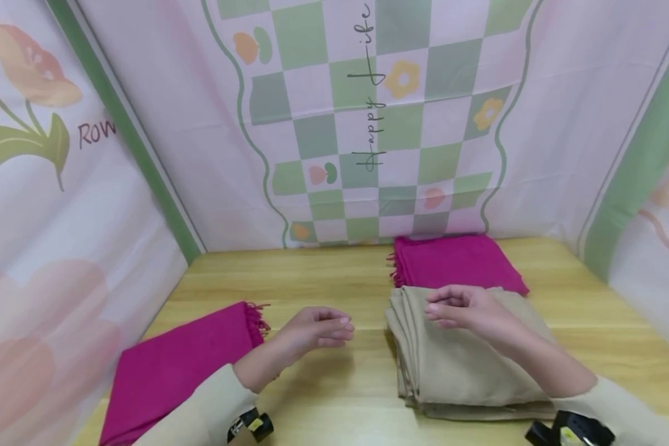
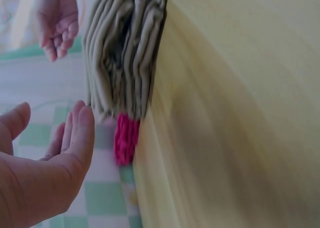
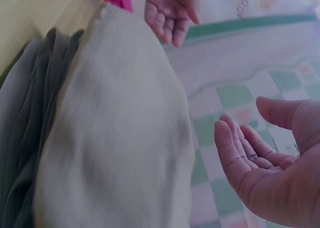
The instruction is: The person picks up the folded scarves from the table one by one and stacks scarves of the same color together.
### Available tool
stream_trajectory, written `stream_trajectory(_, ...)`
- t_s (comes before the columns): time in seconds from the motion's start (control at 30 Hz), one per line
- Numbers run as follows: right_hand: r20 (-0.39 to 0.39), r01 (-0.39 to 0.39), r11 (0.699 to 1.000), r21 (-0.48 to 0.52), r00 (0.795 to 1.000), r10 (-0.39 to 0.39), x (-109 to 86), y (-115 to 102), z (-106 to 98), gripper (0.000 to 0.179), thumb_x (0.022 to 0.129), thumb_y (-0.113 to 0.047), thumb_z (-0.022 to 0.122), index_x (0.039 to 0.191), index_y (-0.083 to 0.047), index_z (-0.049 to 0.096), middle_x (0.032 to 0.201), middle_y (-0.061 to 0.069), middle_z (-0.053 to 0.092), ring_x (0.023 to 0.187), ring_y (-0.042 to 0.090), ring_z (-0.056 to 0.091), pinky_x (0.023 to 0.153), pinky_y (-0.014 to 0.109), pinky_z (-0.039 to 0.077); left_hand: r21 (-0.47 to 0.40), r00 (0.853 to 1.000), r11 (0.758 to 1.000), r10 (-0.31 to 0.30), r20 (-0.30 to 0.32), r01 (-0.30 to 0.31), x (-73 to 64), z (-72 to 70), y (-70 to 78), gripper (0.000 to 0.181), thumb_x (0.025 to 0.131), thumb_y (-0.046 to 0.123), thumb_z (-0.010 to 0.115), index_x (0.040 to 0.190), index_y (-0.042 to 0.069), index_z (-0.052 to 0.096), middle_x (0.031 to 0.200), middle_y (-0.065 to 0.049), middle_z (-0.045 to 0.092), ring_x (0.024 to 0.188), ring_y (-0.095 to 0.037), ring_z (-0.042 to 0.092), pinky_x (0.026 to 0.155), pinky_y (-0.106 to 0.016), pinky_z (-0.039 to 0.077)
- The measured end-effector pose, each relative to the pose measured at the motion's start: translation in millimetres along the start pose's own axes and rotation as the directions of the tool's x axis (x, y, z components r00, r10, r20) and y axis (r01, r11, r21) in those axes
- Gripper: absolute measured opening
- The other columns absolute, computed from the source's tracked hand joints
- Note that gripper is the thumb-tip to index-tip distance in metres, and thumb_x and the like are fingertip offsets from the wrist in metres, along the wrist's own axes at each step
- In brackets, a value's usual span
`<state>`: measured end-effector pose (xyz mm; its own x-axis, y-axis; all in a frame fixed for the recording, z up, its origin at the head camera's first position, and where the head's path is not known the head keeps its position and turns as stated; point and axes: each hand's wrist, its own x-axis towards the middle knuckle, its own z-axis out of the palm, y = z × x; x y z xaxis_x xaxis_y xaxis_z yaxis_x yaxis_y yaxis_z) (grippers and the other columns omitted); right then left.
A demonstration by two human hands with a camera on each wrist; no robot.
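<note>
My left hand (image 1: 314, 331) hovers over the table between two piles of cloth, its fingers loosely bent and holding nothing. To its left lies a folded magenta scarf (image 1: 184, 365) with a fringed end. My right hand (image 1: 468, 313) is held above a thick stack of folded beige cloth (image 1: 479, 371), empty, with thumb and fingers apart in the right wrist view. The layered folds of the beige cloth (image 2: 120, 53) show from the side in the left wrist view. Behind the stack rests another folded magenta scarf (image 1: 451, 263), its fringe facing left.
The wooden table (image 1: 323, 272) is walled in by printed fabric curtains: a checkered one (image 1: 323, 136) at the back, a flowered one (image 1: 61, 248) on the left, another (image 1: 652, 266) on the right. A small black camera (image 1: 251, 424) is strapped to each wrist.
</note>
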<state>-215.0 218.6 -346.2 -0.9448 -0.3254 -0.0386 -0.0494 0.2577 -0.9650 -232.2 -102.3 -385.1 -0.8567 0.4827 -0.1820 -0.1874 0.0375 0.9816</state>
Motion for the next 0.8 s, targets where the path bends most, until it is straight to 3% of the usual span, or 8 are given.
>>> stream_trajectory(0.2, 0.062, 0.016, 0.998, 0.063, 0.998, -0.02, 18.1, -6, 26, 0.046, 0.093, -0.016, 0.068, 0.123, 0.015, 0.052, 0.105, 0.017, 0.066, 0.096, 0.026, 0.066, 0.082, 0.036, 0.055, 0.052, 0.995, 0.997, 0.052, -0.082, -0.048, -12.7, -29.3, 0.3, 0.046, 0.097, 0.017, 0.061, 0.129, -0.014, 0.047, 0.121, -0.025, 0.059, 0.108, -0.032, 0.062, 0.092, -0.037, 0.05)
stream_trajectory(0.33, 0.09, 0.016, 0.998, 0.067, 0.996, -0.022, 33.2, -11, 44, 0.044, 0.092, -0.015, 0.068, 0.122, 0.013, 0.053, 0.103, 0.015, 0.067, 0.095, 0.027, 0.067, 0.082, 0.039, 0.055, 0.101, 0.978, 0.994, 0.067, -0.198, -0.047, -23.0, -52.8, -0.1, 0.049, 0.096, 0.019, 0.063, 0.13, -0.013, 0.047, 0.123, -0.025, 0.057, 0.11, -0.033, 0.06, 0.093, -0.038, 0.05)
stream_trajectory(0.4, 0.108, 0.021, 0.998, 0.067, 0.994, -0.028, 41.7, -13, 54, 0.042, 0.093, -0.015, 0.068, 0.121, 0.013, 0.054, 0.103, 0.015, 0.067, 0.095, 0.027, 0.066, 0.082, 0.04, 0.055, 0.133, 0.958, 0.991, 0.066, -0.279, -0.029, -29.0, -65.4, -0.9, 0.049, 0.095, 0.019, 0.065, 0.13, -0.011, 0.049, 0.123, -0.024, 0.058, 0.11, -0.033, 0.061, 0.093, -0.039, 0.05)
stream_trajectory(0.5, 0.138, 0.032, 0.997, 0.077, 0.99, -0.042, 54.0, -16, 71, 0.039, 0.093, -0.013, 0.067, 0.12, 0.013, 0.055, 0.106, 0.016, 0.065, 0.098, 0.028, 0.065, 0.085, 0.041, 0.054, 0.202, 0.917, 0.979, 0.075, -0.391, 0.006, -39.9, -84.8, -2.2, 0.045, 0.096, 0.018, 0.064, 0.128, -0.011, 0.052, 0.122, -0.025, 0.058, 0.109, -0.033, 0.061, 0.093, -0.04, 0.05)
stream_trajectory(0.63, 0.168, 0.021, 0.995, 0.098, 0.985, -0.037, 66.0, -20, 93, 0.037, 0.093, -0.011, 0.065, 0.121, 0.013, 0.054, 0.108, 0.019, 0.063, 0.102, 0.032, 0.063, 0.088, 0.042, 0.053, 0.298, 0.87, 0.952, 0.089, -0.486, 0.069, -58.3, -110.4, -4.7, 0.044, 0.098, 0.019, 0.06, 0.128, -0.011, 0.051, 0.122, -0.026, 0.058, 0.11, -0.034, 0.06, 0.094, -0.041, 0.049)
stream_trajectory(0.73, 0.179, 0.007, 0.996, 0.093, 0.984, -0.024, 72.9, -25, 107, 0.037, 0.094, -0.011, 0.064, 0.121, 0.011, 0.055, 0.108, 0.018, 0.063, 0.101, 0.031, 0.063, 0.087, 0.041, 0.053, 0.384, 0.836, 0.916, 0.121, -0.535, 0.113, -72.8, -128.0, -5.5, 0.047, 0.098, 0.023, 0.061, 0.128, -0.012, 0.051, 0.12, -0.026, 0.059, 0.107, -0.036, 0.06, 0.092, -0.043, 0.05)
stream_trajectory(0.8, 0.188, 0.003, 0.996, 0.086, 0.982, -0.019, 78.3, -27, 116, 0.037, 0.094, -0.012, 0.065, 0.122, 0.01, 0.055, 0.108, 0.018, 0.063, 0.1, 0.028, 0.064, 0.088, 0.04, 0.053, 0.477, 0.805, 0.863, 0.161, -0.57, 0.165, -82.6, -140.0, -5.7, 0.051, 0.097, 0.027, 0.062, 0.127, -0.012, 0.052, 0.119, -0.026, 0.06, 0.107, -0.037, 0.059, 0.092, -0.045, 0.049)
